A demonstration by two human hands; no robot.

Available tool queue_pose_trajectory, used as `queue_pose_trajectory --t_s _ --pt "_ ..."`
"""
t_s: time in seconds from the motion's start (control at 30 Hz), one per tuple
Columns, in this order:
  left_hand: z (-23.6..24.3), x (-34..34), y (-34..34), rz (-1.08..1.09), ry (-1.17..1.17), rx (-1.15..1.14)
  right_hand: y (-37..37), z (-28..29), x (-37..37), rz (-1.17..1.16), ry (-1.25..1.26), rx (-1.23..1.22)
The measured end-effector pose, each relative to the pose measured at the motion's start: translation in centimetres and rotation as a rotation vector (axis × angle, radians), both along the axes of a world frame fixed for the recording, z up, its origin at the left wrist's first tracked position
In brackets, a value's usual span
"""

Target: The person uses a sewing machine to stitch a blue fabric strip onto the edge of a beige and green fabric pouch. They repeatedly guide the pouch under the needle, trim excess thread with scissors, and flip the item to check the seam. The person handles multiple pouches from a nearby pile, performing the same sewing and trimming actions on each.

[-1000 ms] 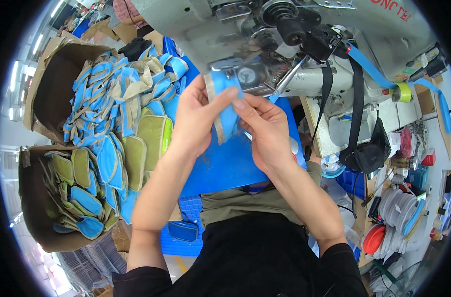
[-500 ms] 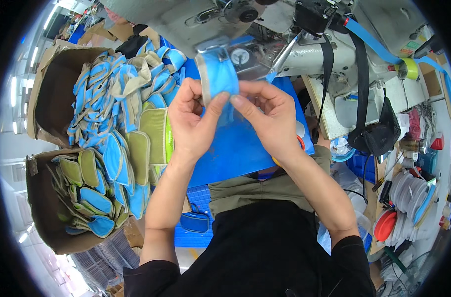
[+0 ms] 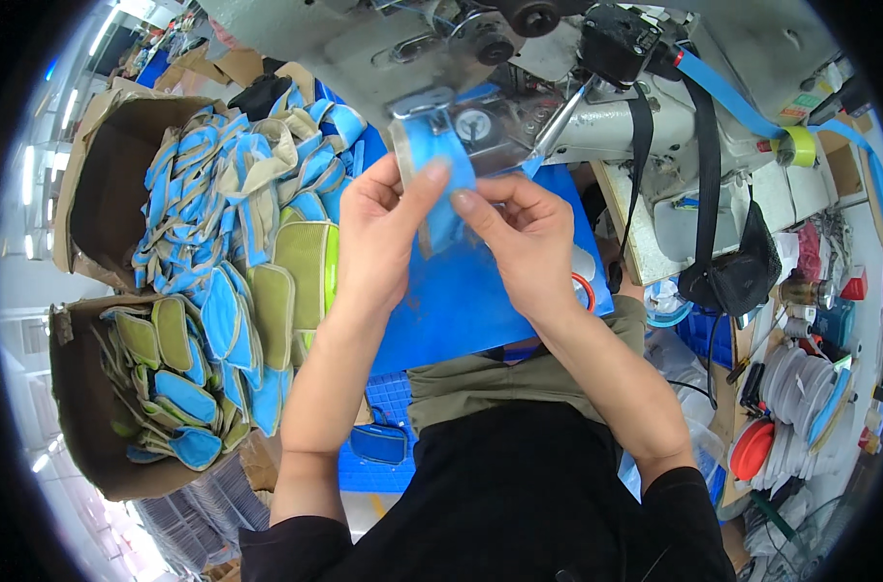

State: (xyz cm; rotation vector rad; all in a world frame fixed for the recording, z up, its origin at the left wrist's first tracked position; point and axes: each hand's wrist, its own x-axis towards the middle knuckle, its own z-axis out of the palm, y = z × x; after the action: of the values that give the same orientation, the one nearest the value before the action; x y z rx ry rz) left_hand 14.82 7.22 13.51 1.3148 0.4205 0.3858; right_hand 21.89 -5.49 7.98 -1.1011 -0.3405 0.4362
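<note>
A blue fabric strip with beige edging point(image 3: 448, 215) hangs between my hands, its upper end at the metal foot of a sewing machine point(image 3: 424, 103). My left hand point(image 3: 378, 228) is closed on the strip's left edge, the thumb lying over its front. On the opposite edge, my right hand point(image 3: 524, 238) pinches the strip between thumb and curled fingers. Parts of the strip and thumb are blurred. Beneath both hands is a blue work surface point(image 3: 441, 325).
At left, one cardboard box point(image 3: 102, 194) stands beside heaped blue-and-beige strips point(image 3: 194, 194); another box point(image 3: 92, 427) holds green and blue fabric pieces. Blue tape point(image 3: 732, 92) runs at upper right. Black straps point(image 3: 708, 165) hang beside the machine. White reels point(image 3: 795, 388) stand at right.
My left thumb has shifted up along the strip. The strip is tilted more, and its lower part now shows below my thumbs.
</note>
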Motion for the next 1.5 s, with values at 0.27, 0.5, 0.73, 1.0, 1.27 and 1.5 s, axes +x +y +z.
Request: queue_pose_trajectory --t_s 0.27,0.5,0.73,1.0,1.27,1.5 --pt "1.0 1.2 1.4 0.06 0.016 -0.33 -0.3 -0.1 0.5 0.001 -0.097 -0.098" --pt "1.1 2.4 2.8 0.01 0.048 -0.221 0.0 1.0 0.4 0.036 -0.003 -0.071" --pt "0.8 1.5 1.4 0.081 -0.025 -0.307 0.2 0.3 0.3 -0.003 -0.049 -0.068" --pt "0.8 1.5 0.3 0.037 -0.053 0.005 0.3 -0.1 0.2 -0.021 -0.059 -0.078" --pt "1.2 1.5 0.1 0.068 -0.027 0.075 0.8 0.2 0.3 -0.032 -0.018 -0.058" --pt "1.2 1.3 0.5 0.055 -0.016 0.079 1.0 0.3 0.2 -0.014 0.012 -0.087"
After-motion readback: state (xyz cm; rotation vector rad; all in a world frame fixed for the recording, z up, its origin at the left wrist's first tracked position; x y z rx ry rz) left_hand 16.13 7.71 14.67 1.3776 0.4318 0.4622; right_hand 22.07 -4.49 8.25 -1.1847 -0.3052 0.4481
